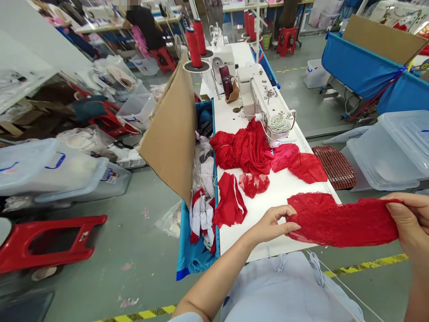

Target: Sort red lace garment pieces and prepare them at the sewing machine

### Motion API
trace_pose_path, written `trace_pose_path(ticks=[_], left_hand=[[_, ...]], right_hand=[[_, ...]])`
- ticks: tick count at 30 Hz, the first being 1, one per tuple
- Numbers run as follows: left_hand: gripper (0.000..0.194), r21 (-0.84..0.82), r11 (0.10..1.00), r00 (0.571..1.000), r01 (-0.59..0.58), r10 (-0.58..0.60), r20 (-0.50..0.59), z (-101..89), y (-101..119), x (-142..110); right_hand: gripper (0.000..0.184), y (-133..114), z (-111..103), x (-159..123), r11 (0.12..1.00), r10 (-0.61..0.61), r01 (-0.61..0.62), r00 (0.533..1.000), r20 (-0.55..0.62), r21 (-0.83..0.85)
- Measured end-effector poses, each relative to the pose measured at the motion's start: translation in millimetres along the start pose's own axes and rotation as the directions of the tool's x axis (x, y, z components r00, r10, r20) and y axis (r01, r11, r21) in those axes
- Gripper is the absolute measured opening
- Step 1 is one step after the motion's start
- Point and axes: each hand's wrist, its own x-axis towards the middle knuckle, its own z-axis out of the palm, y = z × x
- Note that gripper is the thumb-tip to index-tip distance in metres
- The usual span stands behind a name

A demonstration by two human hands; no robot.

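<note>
A strip of red lace fabric (348, 223) is stretched sideways over the table's front right edge. My left hand (276, 223) pinches its left end between thumb and fingers. At the right end, my right hand (410, 221) grips it with the thumb on top. Behind it on the white sewing table (234, 243) lies a crumpled heap of red fabric (246, 150). Two smaller red pieces lie nearer: one with a white stripe (230, 201) and a sheer one (254, 184). The sewing machine (264, 98) stands at the back, a coil of pale cord (279, 123) on its head.
Left of the table hangs a blue fabric bin (197, 259) with bundled pieces and an upright cardboard sheet (172, 129). Red thread cones (193, 47) rise behind. Clear plastic boxes (385, 152) and a woven seat (333, 167) stand right. A red stool (60, 241) is left; a person (145, 29) sits farther back.
</note>
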Motion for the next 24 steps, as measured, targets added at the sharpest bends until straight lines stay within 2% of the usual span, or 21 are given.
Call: trace_pose_path(ticks=[2, 4, 6, 8, 11, 13, 17, 22, 24], left_hand=[[0.045, -0.045, 0.999, 0.999, 0.028, -0.03, -0.045, -1.6, -1, 1], [0.048, -0.109, 0.993, 0.996, 0.047, -0.055, -0.074, -2.7, -2, 3], [0.051, -0.169, 0.982, 0.993, 0.083, -0.094, -0.064, -3.4, -2, 5], [0.053, -0.157, 0.98, 0.991, 0.119, -0.126, -0.038, -3.8, -1, 8], [0.046, -0.08, 0.991, 0.994, 0.106, -0.108, -0.023, -3.7, 3, 11], [0.043, -0.102, 0.993, 0.998, 0.067, -0.068, -0.009, -2.6, 7, 14], [0.046, -0.204, 0.976, 0.996, 0.077, -0.085, -0.031, 3.4, 15, 17], [0.051, -0.265, 0.954, 0.984, 0.138, -0.163, -0.075, 14.3, 24, 19], [0.053, -0.264, 0.953, 0.977, 0.147, -0.181, -0.111, 16.7, 24, 20]], right_hand=[[0.018, 0, 3, 0, 0.995, 0.093, -0.092, 0.995, -0.02, 0.036], [0.023, -3, 8, 1, 0.966, 0.22, -0.214, 0.975, -0.026, 0.148], [0.031, -7, 12, 4, 0.888, 0.368, -0.345, 0.93, -0.018, 0.304], [0.042, -8, 17, 9, 0.795, 0.479, -0.428, 0.878, -0.013, 0.429], [0.054, 0, 23, 14, 0.673, 0.591, -0.494, 0.807, 0.002, 0.55], [0.058, 10, 28, 16, 0.601, 0.637, -0.525, 0.77, 0.036, 0.603], [0.055, 32, 41, 11, 0.476, 0.686, -0.582, 0.715, 0.135, 0.66], [0.037, 57, 57, -1, 0.206, 0.789, -0.648, 0.553, 0.267, 0.733], [0.031, 67, 61, -5, 0.144, 0.804, -0.654, 0.515, 0.298, 0.742]])
